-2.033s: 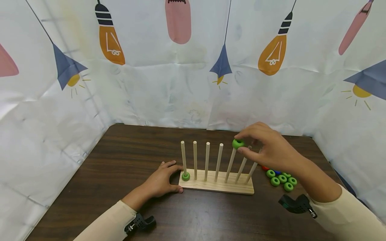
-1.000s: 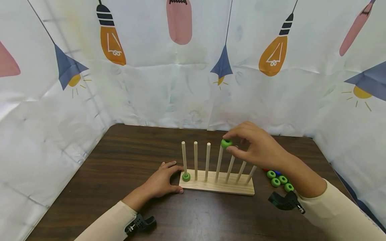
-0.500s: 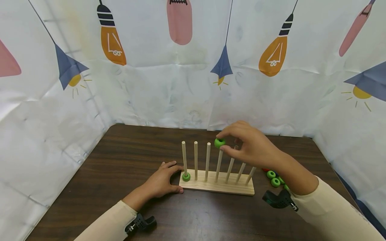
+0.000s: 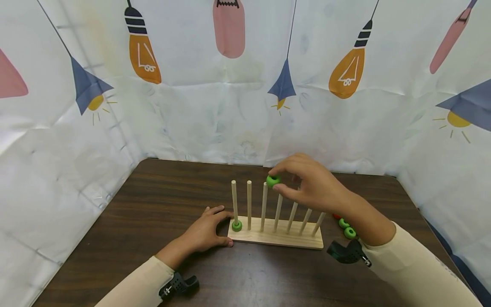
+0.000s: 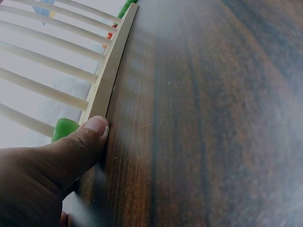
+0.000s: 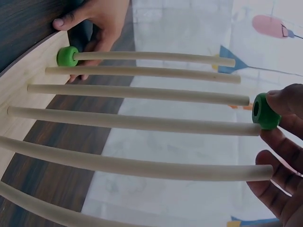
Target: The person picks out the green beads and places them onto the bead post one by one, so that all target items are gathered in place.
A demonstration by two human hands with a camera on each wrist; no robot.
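A wooden peg stand (image 4: 276, 238) with several upright pegs stands on the dark table. My left hand (image 4: 203, 232) holds its left end, thumb at the front edge and fingers at the back. One green ring (image 4: 236, 226) sits at the foot of the leftmost peg. Up near the peg tops, my right hand (image 4: 316, 183) pinches another green ring (image 4: 273, 181) between thumb and fingers. From the right wrist view, this held ring (image 6: 266, 113) is close to the tips of the middle pegs, its hole facing them and no peg visibly through it.
To the right of the stand lie loose green rings (image 4: 349, 233) and a red ring (image 4: 336, 216), partly hidden by the right forearm. Brown wood-grain table (image 4: 161, 196) surrounds the stand. A white printed cloth (image 4: 215, 123) hangs behind.
My right hand has carried the green ring leftward along the peg tops, from the right-hand pegs to the middle ones. The forearm now covers more loose rings. My left hand stays put.
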